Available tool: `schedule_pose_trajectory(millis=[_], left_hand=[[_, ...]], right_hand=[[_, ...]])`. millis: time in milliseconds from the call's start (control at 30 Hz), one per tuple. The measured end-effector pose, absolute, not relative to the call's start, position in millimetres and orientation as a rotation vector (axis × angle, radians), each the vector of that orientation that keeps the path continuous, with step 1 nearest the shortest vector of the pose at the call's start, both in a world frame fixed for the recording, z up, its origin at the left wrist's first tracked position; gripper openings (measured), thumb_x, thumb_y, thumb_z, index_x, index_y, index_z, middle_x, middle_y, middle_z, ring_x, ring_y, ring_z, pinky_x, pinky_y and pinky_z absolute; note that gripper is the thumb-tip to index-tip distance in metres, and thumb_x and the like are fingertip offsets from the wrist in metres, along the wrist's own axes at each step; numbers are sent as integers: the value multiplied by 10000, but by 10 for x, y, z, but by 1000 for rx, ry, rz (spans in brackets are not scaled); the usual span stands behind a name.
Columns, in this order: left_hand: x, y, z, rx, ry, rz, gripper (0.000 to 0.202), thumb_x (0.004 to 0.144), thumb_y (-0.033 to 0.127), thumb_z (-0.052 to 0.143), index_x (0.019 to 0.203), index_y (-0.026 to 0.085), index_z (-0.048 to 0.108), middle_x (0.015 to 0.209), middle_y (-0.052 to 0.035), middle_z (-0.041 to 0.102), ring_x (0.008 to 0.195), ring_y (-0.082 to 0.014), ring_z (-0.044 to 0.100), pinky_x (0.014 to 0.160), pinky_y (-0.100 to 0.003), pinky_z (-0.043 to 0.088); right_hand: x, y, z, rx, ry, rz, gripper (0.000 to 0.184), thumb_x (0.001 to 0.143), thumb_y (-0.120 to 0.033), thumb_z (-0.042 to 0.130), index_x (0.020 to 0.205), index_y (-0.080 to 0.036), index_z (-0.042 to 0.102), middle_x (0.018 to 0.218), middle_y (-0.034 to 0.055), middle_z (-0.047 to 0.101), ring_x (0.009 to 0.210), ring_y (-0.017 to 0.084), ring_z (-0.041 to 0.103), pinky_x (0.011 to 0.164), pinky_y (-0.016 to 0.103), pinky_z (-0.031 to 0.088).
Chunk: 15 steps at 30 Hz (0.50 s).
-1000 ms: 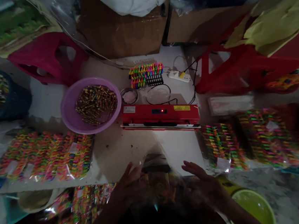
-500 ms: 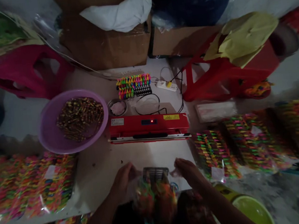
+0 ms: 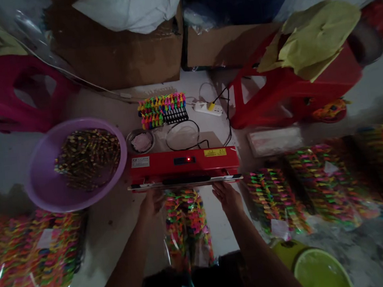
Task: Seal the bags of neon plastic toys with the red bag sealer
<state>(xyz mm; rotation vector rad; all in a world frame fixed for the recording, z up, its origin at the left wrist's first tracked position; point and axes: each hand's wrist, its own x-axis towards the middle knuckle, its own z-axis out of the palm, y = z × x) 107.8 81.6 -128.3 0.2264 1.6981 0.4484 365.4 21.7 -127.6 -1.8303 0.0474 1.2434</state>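
A clear plastic bag (image 3: pixel 187 220) packed with rows of small multicoloured pieces lies in front of me. Its mouth end meets the front of a red heat sealer (image 3: pixel 200 163) with a lit red light. My left hand (image 3: pixel 152 204) is closed on the bag's left corner, just below the sealing bar, its fingertips partly hidden. On the other side, my right hand (image 3: pixel 228 196) has its fingers at the bar's front edge, around the bag's right corner; the thin film there is hard to see.
To the left stands a purple basin (image 3: pixel 76 163) of small brownish pieces. Behind the sealer are a metal bowl (image 3: pixel 141 141), a black rack (image 3: pixel 175 115) of coloured pieces and a power strip (image 3: pixel 208 108). Filled bags (image 3: pixel 274 198) lie right; a red stool (image 3: pixel 274 92) stands behind.
Both hands have moved forward from near my lap to the sealer, carrying the bag with them. The bag's mouth now reaches the sealing bar. The view has shifted slightly.
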Motion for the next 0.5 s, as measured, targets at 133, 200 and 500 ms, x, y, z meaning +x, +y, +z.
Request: schedule_pose_trajectory(millis=[133,200,500], left_hand=[[644,898,-989,1017,2038,145,236,772,358,510,875,179,625,866,-68,685,776,-197,643,688,-282,464],[565,1076,-882,1461,2031,52,275,797,384,485,885,184,652,886,-80,694,850,-210,629,775,-286,449],[1161,1936,-936,1696,1785,-802,225,715,269,637,818,76,690,937,-251,673,934,-376,625,722,-423,475]], right_hand=[[3803,251,-1039,-2299,-617,718,402,767,-487,458,875,-153,655,869,119,675,832,237,610,800,397,456],[3797,443,-969,-2494,-1036,592,413,796,-488,453,854,-165,703,920,136,673,928,281,572,863,448,389],[3507,1257,-1070,-2966,-1368,1161,306,756,-379,568,887,-148,720,937,154,697,967,282,615,860,401,357]])
